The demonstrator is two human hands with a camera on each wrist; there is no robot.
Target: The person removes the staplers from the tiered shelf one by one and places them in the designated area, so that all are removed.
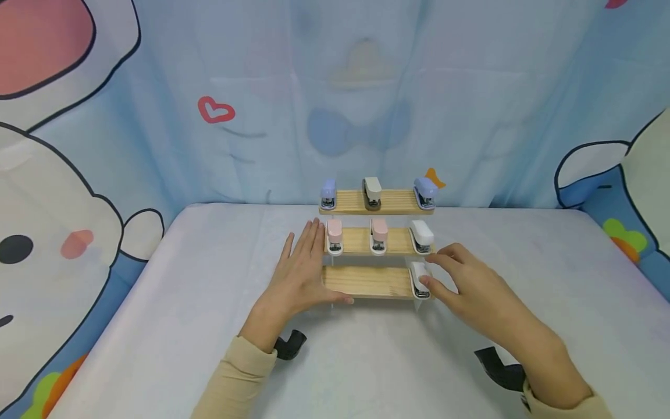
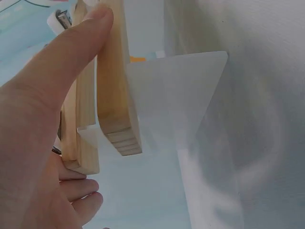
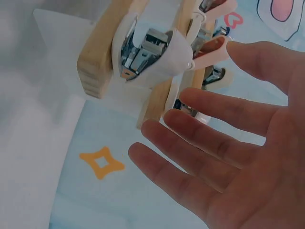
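A three-tier wooden rack (image 1: 366, 282) with clear supports holds several mini staplers. My left hand (image 1: 300, 276) rests against the rack's left end, fingers straight, thumb on the front of the lowest board (image 2: 112, 90). At the right end of that board stands a white stapler (image 1: 419, 278). My right hand (image 1: 476, 297) is beside this stapler, its thumb near it in the head view; the right wrist view shows the fingers spread and nothing held. Above it, another white stapler (image 1: 421, 235) shares the middle board with two pink staplers (image 1: 334, 234) (image 1: 378, 234).
On the top board are two purple staplers (image 1: 328, 192) (image 1: 425, 191) and a grey-white stapler (image 1: 372, 191) between them. The rack stands on a white-covered table (image 1: 209, 302). A blue cartoon curtain (image 1: 251, 157) hangs behind it.
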